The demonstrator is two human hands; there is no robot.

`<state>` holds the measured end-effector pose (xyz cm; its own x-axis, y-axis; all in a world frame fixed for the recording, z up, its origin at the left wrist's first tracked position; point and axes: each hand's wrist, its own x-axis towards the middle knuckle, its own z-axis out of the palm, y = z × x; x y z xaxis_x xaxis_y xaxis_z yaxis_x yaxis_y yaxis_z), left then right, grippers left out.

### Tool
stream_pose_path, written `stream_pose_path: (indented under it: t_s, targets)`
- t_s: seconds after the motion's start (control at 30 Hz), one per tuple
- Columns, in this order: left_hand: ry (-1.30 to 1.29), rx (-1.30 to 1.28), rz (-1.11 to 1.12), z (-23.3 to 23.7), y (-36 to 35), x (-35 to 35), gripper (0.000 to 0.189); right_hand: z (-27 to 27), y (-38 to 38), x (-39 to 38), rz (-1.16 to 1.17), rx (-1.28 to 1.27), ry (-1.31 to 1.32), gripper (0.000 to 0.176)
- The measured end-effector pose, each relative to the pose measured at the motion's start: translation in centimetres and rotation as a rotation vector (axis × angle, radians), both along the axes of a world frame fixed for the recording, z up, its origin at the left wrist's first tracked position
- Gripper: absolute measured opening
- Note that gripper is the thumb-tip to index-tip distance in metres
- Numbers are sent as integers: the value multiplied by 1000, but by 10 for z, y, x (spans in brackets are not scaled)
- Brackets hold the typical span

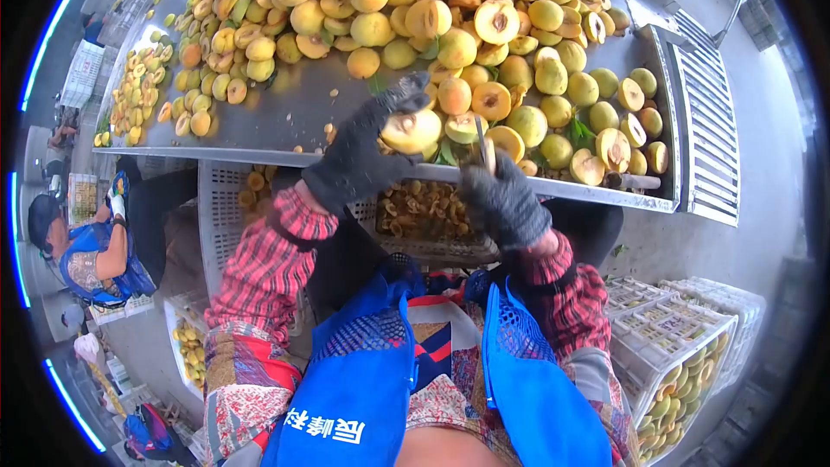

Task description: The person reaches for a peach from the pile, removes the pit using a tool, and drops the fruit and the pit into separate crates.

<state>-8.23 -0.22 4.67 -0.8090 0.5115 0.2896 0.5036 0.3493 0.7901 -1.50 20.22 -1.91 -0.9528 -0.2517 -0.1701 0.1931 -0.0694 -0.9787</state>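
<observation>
One yellow peach (413, 130), wrapped tight in the gloved left hand (359, 151), just above the near edge of the metal table (285, 112). Pinches a small knife (488, 154) in the gloved right hand (506, 199), blade up, tip just beside the peach. Cannot tell if blade and peach touch. Keeps both hands close together.

Looks light and round, easy to lift in one hand. Seems soft and juicy under thin skin, so likely bruises from a hard squeeze. Probably gets slippery when wet with juice; a gloved grip may help. Best held round the fat middle, fingers spread, not pressed hard.

Sits beside a big heap of fruit (415, 0), whole ones and cut halves mixed. Hangs over a white crate (424, 212) of brown pits under the table. Shares the room with another person (95, 251) in blue, off to the left, and more crates (683, 363) of halves, low on the right.
</observation>
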Motion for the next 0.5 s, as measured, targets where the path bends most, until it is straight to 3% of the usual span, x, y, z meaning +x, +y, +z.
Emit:
stream_pose_path:
  t_s: [0.03,0.1,0.17,0.23,0.33,0.4,0.47,0.5]
  targets:
    - [51,98,6,1,7,11,66,17,-2,-9,181,-212,3,23]
    - [-17,51,-24,-1,12,25,68,39,-18,-7,-61,-374,-259,26]
    - [106,26,-128,4,17,33,69,41,-23,-4,-50,-377,-279,28]
    - [92,96,-106,1,16,40,70,45,-25,-1,-37,-383,-289,31]
    - [-37,269,-14,-4,14,54,67,56,-29,13,-140,-595,-377,37]
    - [-642,914,-15,1,18,69,60,52,-37,15,-146,-669,-341,37]
    - [-674,966,66,-7,24,75,52,60,-54,15,-190,-763,-231,38]
    - [-716,1017,150,-11,27,76,45,34,-61,11,-229,-711,-175,39]
